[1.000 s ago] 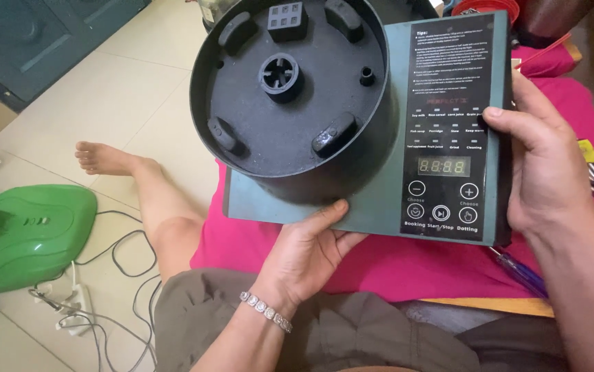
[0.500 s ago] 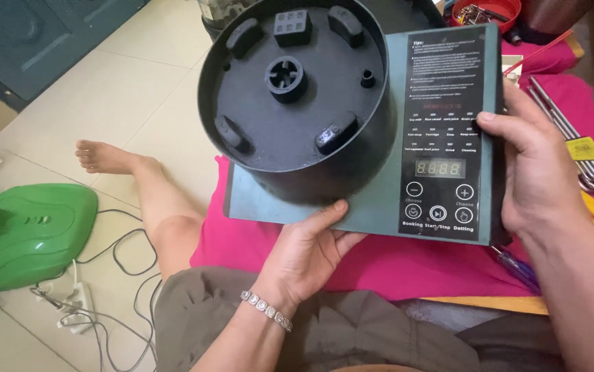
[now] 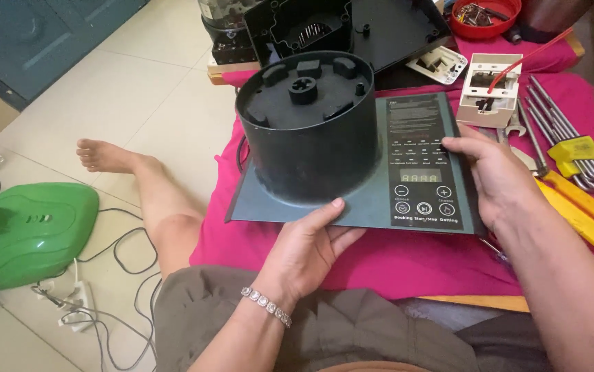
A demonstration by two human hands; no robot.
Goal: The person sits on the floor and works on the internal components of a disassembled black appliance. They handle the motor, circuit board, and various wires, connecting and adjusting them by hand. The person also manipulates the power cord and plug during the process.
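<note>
I hold a dark grey appliance top panel (image 3: 352, 207) with a round black cylindrical housing (image 3: 310, 141) on its left half and a flat control panel with a digital display and round buttons (image 3: 422, 182) on its right half. My left hand (image 3: 310, 244) grips the panel's near edge from below, thumb on top. My right hand (image 3: 493, 176) grips the right edge, fingers over the control panel. The panel hovers low over a magenta cloth (image 3: 393, 262).
A black appliance base shell (image 3: 352, 31) lies behind. A red bowl of screws (image 3: 483, 15), a white electrical part (image 3: 490, 86), hex keys (image 3: 572, 148) and yellow-handled tools (image 3: 576, 210) lie at the right. A green device (image 3: 32, 231) and cables (image 3: 111, 275) sit on the tiled floor at the left.
The panel has tilted from facing the camera toward level and dropped lower over the cloth. Both hands kept their grip. More of the tools and parts behind came into sight.
</note>
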